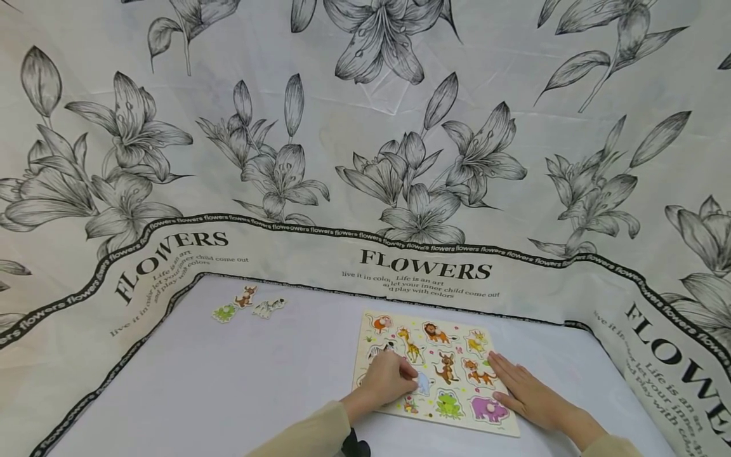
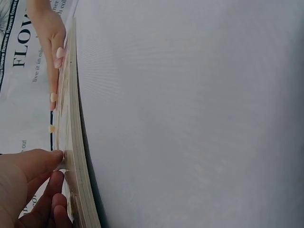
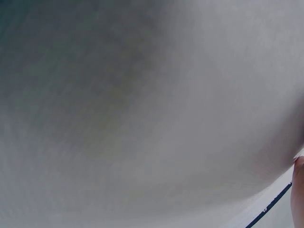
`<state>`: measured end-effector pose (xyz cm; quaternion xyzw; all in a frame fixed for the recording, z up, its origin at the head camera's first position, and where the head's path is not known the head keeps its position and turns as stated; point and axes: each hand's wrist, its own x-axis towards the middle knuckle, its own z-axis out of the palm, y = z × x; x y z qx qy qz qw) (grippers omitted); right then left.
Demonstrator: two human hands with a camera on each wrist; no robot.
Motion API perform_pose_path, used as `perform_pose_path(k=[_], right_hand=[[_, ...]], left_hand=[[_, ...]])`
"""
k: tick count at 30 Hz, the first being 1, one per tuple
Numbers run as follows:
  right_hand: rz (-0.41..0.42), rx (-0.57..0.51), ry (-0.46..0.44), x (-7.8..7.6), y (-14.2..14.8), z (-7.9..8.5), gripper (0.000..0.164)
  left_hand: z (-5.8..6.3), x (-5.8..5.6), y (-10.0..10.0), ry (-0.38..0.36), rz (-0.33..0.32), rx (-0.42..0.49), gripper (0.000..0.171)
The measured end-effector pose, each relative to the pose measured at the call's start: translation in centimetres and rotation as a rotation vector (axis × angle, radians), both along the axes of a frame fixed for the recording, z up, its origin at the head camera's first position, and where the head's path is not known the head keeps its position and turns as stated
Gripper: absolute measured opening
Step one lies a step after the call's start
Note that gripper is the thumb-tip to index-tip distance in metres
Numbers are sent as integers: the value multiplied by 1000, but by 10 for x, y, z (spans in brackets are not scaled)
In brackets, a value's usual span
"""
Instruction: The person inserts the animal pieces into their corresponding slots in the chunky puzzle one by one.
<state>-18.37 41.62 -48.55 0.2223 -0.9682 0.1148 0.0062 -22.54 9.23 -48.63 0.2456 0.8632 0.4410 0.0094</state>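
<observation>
A wooden animal peg puzzle board [image 1: 394,406] lies flat on the white table. My left hand [image 1: 384,381] reaches over its lower left part, thumb and forefinger pinching at the light blue elephant piece [image 1: 423,383]. In the left wrist view the left hand [image 2: 31,175] has its fingertips close together just above the board; the held part is mostly hidden. My right hand [image 1: 533,393] rests with straight fingers along the board's right edge, beside the purple hippo [image 1: 488,409] and the tiger [image 1: 478,372]. Frog [image 1: 448,404], kangaroo [image 1: 446,368] and giraffe [image 1: 410,345] show in the board.
Three loose animal cutouts lie at the table's back left: a green frog [image 1: 224,312], a brown kangaroo [image 1: 246,296] and a zebra [image 1: 268,308]. A flower-printed cloth [image 1: 320,254] with a black border surrounds the white surface [image 1: 257,368] and rises behind it.
</observation>
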Motion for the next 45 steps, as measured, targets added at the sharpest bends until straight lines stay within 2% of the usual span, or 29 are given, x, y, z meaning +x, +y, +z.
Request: perform_pose_path(k=[11, 24, 29, 37, 42, 45], right_hand=[[-15, 4, -26, -1, 2, -1, 69], [-24, 14, -20, -3, 4, -5, 70], [-22, 11, -35, -3, 3, -2, 70], [7, 33, 1, -4, 4, -4, 68], [4, 28, 6, -4, 4, -5, 69], [-6, 21, -17, -4, 5, -4, 69]], left_hand=[[1, 1, -1, 50, -22, -34, 9], [8, 3, -7, 32, -81, -61, 17], [8, 3, -10, 1, -90, -80, 18], [13, 3, -16, -113, -135, -69, 21], [15, 2, -21, -128, -157, -60, 25], [16, 2, -25, -106, -160, -61, 27]])
